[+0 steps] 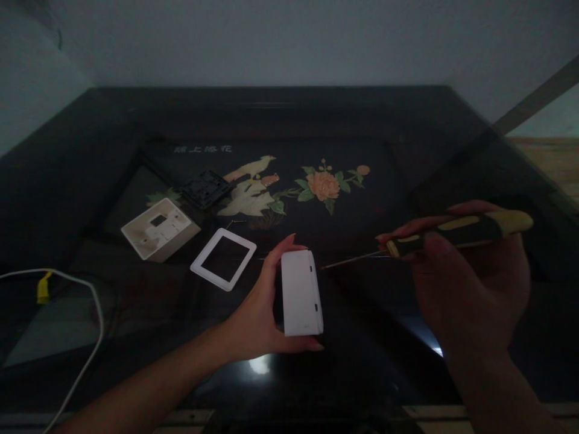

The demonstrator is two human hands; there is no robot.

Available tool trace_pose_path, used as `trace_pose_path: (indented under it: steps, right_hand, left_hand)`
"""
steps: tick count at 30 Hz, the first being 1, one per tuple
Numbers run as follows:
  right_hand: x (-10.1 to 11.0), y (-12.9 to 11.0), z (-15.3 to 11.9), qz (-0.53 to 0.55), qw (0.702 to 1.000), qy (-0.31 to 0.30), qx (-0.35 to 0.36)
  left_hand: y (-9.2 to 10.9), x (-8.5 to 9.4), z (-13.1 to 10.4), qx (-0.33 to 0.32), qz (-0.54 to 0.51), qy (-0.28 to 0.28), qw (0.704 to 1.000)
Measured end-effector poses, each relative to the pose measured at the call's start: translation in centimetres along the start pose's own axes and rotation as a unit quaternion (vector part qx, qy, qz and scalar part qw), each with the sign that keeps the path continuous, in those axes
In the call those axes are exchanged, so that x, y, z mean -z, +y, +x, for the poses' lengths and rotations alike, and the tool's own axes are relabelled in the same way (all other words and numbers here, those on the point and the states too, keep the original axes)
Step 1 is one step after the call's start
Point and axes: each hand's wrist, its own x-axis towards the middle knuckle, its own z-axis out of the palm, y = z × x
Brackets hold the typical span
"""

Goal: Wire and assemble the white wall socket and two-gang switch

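Observation:
My left hand (260, 319) grips a white plastic box (298, 293) on edge, thumb below and fingers above. Two small dark slots show along the box's right side. In my right hand (470, 295) is a screwdriver (461, 232) with a black and yellow handle. Its thin shaft points left, the tip just short of the box's slotted side and apart from it. To the left of my left hand lies a white square frame (223, 259). Beyond it are a white mounting box (158, 230) and a black square plate (205, 188).
Small screws (236, 222) lie above the white frame. A white cable (97, 301) with a yellow tag (43, 288) curves over the left side. The dark glossy table (362, 132) bears a bird and flower picture, and a pale wall (271, 42) stands behind.

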Motion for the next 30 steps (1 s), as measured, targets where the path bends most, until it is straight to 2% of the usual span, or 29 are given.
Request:
trace_pose_path:
  steps: [5,9,12,15,20,23,27,30]
  right_hand:
    - [0.1,0.3,0.2,0.004,1.000,-0.001,0.009]
    - [0.1,0.5,0.3,0.014,1.000,-0.011,0.006]
    - [0.0,0.5,0.4,0.019,1.000,-0.006,0.000]
    - [-0.4,0.0,1.1,0.011,1.000,-0.009,0.025]
    - [-2.7,-1.8,3.3,-0.035,0.984,-0.061,0.164]
    - [-4.7,-2.4,4.3,-0.082,0.968,-0.092,0.217]
    - [-6.5,-2.0,5.0,-0.146,0.955,-0.129,0.223]
    - [-7.1,-1.2,5.3,-0.129,0.955,-0.169,0.206]
  left_hand:
    - [-0.2,0.2,-0.1,0.002,-0.032,0.001,0.999]
    - [0.4,0.1,-0.1,0.013,-0.084,-0.001,0.996]
    - [1.3,-0.4,0.1,0.051,-0.100,0.036,0.993]
    - [2.1,-1.0,0.3,0.109,-0.113,0.080,0.984]
    - [2.6,-1.6,0.8,0.145,-0.139,0.116,0.973]
    - [2.6,-1.7,1.0,0.160,-0.149,0.119,0.969]
    - [2.6,-1.7,1.1,0.158,-0.168,0.110,0.967]
    - [2.7,-1.8,1.2,0.159,-0.177,0.107,0.965]
